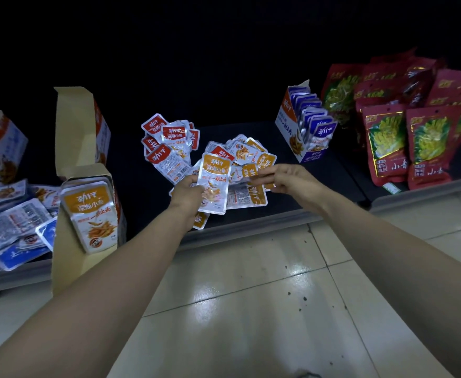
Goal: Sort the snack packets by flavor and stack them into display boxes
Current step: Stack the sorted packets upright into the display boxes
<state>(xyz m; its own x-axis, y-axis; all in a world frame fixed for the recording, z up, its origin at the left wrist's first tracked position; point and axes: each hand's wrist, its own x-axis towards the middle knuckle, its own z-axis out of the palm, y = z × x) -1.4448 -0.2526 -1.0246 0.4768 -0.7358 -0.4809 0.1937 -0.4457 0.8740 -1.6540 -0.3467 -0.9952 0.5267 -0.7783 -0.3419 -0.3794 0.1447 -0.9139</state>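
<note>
My left hand (187, 193) grips an orange snack packet (214, 184) upright above the dark shelf. To its right, my right hand (284, 178) pinches another orange packet (247, 171) in the loose orange pile (254, 159). Behind and to the left lies a pile of red packets (169, 143). An open display box (87, 214) at the left holds orange packets. A second display box (303, 126) at the back right is filled with blue packets.
Loose blue packets (8, 230) lie at the far left beside another open carton (3, 148). Large red bags (404, 126) stand at the right. The shelf's grey front edge (251, 227) borders a tiled floor (251, 296).
</note>
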